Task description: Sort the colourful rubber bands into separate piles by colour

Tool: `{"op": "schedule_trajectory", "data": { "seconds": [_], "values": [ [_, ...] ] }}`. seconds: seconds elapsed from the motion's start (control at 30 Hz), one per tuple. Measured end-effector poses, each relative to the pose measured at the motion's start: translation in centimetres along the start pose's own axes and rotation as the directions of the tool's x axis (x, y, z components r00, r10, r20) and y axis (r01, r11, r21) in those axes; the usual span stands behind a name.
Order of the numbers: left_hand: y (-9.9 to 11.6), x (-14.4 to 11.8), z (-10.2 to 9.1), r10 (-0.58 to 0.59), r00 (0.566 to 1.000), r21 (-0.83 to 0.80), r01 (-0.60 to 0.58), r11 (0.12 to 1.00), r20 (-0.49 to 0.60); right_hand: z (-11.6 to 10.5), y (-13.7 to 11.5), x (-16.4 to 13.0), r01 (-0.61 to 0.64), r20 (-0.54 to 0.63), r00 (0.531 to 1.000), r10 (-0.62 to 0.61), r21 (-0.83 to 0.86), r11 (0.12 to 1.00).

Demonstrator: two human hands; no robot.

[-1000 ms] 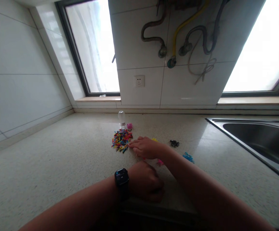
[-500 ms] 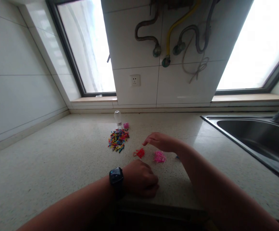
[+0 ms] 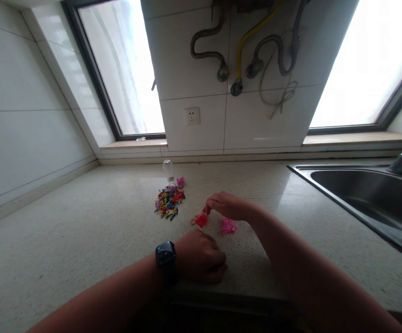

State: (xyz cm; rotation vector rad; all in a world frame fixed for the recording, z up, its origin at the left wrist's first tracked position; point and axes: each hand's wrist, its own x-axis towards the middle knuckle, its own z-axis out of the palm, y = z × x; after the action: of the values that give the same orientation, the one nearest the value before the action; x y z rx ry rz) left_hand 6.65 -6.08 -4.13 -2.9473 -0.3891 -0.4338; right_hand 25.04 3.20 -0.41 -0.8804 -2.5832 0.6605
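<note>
Right hand [image 3: 226,206]: fingertips pinched, touching the red pile [image 3: 200,220] just below
Left hand [image 3: 200,256]: fisted, holding nothing visible

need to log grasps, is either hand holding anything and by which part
Right hand: fingertips meet at the top of the small red pile of pieces; an actual hold cannot be told. Left hand: a closed fist, nothing visible in it.

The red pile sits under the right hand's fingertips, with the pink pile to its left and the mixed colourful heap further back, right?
Not quite. In the head view the pink pile lies to the right of the red pile, not left. The right hand does reach over the red one, and the mixed heap lies further back.
</note>
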Motion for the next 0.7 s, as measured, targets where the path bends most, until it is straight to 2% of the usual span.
{"op": "schedule_trajectory", "data": {
  "seconds": [0.17, 0.27, 0.33, 0.4, 0.47, 0.57, 0.7],
  "values": [
    [0.0, 0.0, -0.1, 0.005, 1.0, 0.002, -0.005, 1.0, -0.01, -0.3, 0.6, 0.0, -0.07, -0.131, 0.988, 0.079, 0.067, 0.995],
    [-0.1, -0.1, 0.0, 0.005, 1.0, 0.009, -0.005, 1.0, -0.005, -1.1, 1.8, -0.4, -0.113, -0.266, 0.956, 0.12, 0.042, 0.993],
    [-0.1, -0.2, 0.0, 0.0, 1.0, 0.014, 0.0, 1.0, 0.002, -1.9, 3.3, -1.0, -0.139, -0.401, 0.906, 0.134, 0.018, 0.99],
    [-0.2, -0.3, 0.1, -0.009, 1.0, 0.018, 0.009, 1.0, 0.004, -2.7, 5.4, -1.8, -0.204, -0.539, 0.823, 0.181, 0.018, 0.979],
    [-0.3, -0.3, 0.1, -0.017, 1.0, 0.019, 0.018, 1.0, -0.004, -3.4, 7.6, -2.7, -0.282, -0.627, 0.734, 0.261, 0.068, 0.957],
    [-0.7, -0.4, 0.1, -0.018, 0.999, 0.034, 0.019, 0.999, -0.029, -3.9, 10.6, -3.9, -0.381, -0.644, 0.654, 0.397, 0.173, 0.908],
    [-2.0, -0.7, -0.6, -0.038, 0.996, 0.073, 0.043, 0.996, -0.078, -4.1, 13.6, -5.1, -0.451, -0.601, 0.587, 0.542, 0.314, 0.836]
  ]
}}
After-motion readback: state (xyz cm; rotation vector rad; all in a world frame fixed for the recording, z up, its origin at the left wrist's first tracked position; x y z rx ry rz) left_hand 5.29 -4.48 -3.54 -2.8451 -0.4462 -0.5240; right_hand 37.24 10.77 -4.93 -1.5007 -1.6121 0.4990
